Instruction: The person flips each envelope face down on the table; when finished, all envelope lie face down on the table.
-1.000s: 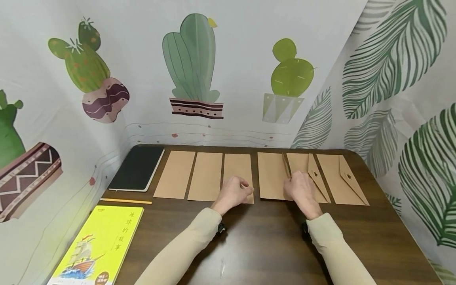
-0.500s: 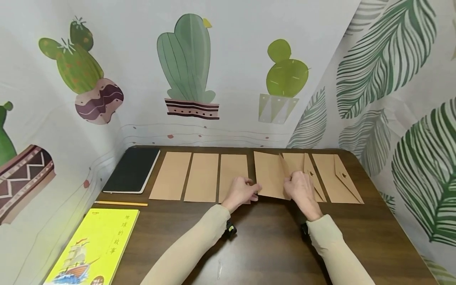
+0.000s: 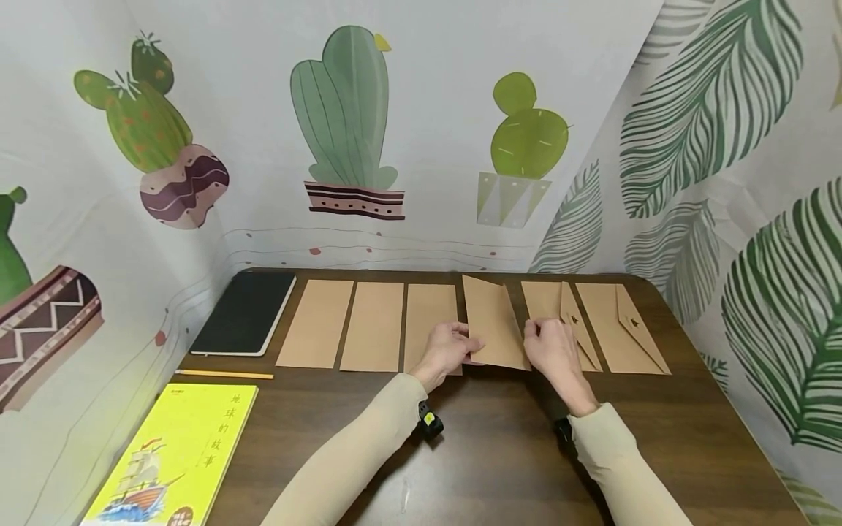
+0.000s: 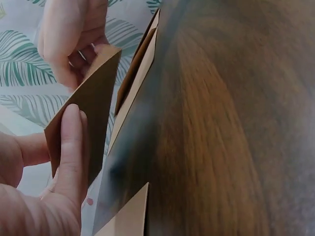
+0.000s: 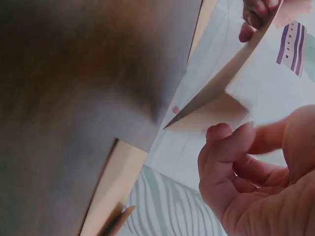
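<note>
My left hand (image 3: 449, 349) pinches a brown kraft-paper envelope (image 3: 492, 321) by its near left corner, thumb on top and fingers beneath. The envelope is lifted and tilted off the table. Its flap (image 5: 221, 112) hangs out at the right side, toward my right hand (image 3: 554, 352). That hand is beside the envelope's right edge, over another envelope (image 3: 544, 298), with loosely curled fingers. In the right wrist view its fingertips (image 5: 219, 132) lie close to the flap, with nothing visibly held. Part of the flap is hidden behind them.
Three brown envelopes (image 3: 371, 329) lie flap-down in a row on the left. Two with folded flaps lie on the right, including the rightmost envelope (image 3: 618, 332). A black notebook (image 3: 243, 314), a yellow pencil (image 3: 224, 375) and a yellow book (image 3: 177, 446) are on the table's left side.
My left hand has moved right, taken the envelope's corner and lifted it. The envelope has tilted and shifted left; my right hand, earlier at its flap, now appears apart from it.
</note>
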The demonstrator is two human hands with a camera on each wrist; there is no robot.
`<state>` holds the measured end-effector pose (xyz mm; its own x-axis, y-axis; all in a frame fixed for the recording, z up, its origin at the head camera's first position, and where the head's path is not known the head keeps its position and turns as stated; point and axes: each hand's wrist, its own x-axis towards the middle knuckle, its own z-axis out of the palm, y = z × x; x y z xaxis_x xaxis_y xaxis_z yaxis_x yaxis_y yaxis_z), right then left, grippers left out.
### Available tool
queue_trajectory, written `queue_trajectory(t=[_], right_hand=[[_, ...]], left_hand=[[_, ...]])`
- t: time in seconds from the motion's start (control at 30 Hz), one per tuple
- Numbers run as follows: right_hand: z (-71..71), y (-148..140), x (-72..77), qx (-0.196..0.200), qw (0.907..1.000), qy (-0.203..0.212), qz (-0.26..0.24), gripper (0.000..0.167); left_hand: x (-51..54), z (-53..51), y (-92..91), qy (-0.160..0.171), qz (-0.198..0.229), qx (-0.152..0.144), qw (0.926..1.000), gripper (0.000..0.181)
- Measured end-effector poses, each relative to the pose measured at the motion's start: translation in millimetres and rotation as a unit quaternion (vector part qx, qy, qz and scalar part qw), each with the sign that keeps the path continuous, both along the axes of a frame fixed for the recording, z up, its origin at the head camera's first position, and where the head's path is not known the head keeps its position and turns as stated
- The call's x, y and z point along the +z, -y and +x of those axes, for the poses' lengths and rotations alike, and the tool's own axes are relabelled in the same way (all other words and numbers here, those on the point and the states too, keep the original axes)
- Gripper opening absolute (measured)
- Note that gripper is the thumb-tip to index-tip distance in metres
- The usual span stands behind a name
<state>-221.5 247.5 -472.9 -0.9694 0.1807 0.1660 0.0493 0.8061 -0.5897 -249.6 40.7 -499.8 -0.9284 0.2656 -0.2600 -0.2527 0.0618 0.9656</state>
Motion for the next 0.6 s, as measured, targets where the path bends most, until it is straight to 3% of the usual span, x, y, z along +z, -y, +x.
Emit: queue_trajectory(t=[0.1, 0.23, 0.5, 0.6], right_hand=[[0.7, -2.3, -4.0, -0.003, 1.0000, 0.002, -0.007, 0.052], [0.7, -4.2, -6.3, -0.007, 0.9993, 0.033, -0.016, 0.042], [2.1, -6.6, -7.6, -0.003, 0.9935, 0.074, -0.087, 0.041], [3.5, -7.7, -5.6, -0.006, 0.9858, 0.094, -0.139, 0.043]], left_hand=[[1.9, 1.6, -0.1, -0.006, -0.014, 0.001, 0.9999, 0.045], [6.5, 3.2, 0.3, -0.019, -0.037, 0.008, 0.9991, 0.040], [3.2, 2.9, -3.4, -0.002, 0.035, 0.007, 0.9994, 0.034], [1.6, 2.5, -3.9, 0.003, 0.052, 0.005, 0.9986, 0.033]])
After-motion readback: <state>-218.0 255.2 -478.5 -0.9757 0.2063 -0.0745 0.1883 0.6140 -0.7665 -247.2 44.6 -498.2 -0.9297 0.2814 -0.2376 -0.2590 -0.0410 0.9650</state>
